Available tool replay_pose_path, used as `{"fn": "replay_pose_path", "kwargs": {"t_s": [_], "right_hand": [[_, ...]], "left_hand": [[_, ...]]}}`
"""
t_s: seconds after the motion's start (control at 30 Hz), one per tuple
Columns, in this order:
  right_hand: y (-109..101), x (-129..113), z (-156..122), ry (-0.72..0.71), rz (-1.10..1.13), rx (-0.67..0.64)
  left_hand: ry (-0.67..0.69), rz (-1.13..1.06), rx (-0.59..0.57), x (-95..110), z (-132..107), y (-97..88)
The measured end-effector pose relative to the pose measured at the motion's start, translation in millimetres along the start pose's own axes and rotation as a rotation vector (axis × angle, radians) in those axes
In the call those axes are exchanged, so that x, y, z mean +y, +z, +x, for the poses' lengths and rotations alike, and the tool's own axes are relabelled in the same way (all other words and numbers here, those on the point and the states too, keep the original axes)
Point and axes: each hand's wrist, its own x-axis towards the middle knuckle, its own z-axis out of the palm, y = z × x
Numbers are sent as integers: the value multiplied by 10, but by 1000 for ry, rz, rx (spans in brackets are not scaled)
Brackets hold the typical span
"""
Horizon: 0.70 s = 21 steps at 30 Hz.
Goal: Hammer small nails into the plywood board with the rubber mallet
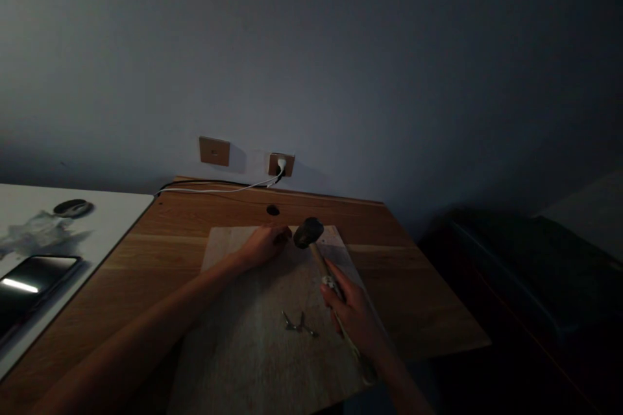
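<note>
My right hand point(354, 313) is wrapped round the wooden handle of a hammer point(315, 250), whose dark head hangs just above the far edge of a pale board point(253, 343). My left hand point(264, 244) rests on that far edge with its fingertips pinched together right beside the hammer head; what they pinch is too small to see. A few loose nails point(298, 324) lie on the board between my arms. The board lies flat on a wooden table point(160, 246).
A white table point(109, 217) adjoins on the left, with a dark phone point(34, 279), crumpled clear plastic point(34, 230) and a round dark object point(73, 208). Wall sockets point(281, 164) hold a white plug and cable. A dark cabinet point(525, 272) stands at the right.
</note>
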Motion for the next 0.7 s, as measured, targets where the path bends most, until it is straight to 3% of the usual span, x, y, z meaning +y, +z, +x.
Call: {"fn": "replay_pose_path", "kwargs": {"t_s": [0.2, 0.7], "right_hand": [[63, -32, 66, -57, -55, -21], [133, -57, 86, -71, -156, -21]], "left_hand": [[-48, -103, -15, 7, -8, -3], [-50, -103, -8, -4, -10, 2]]}}
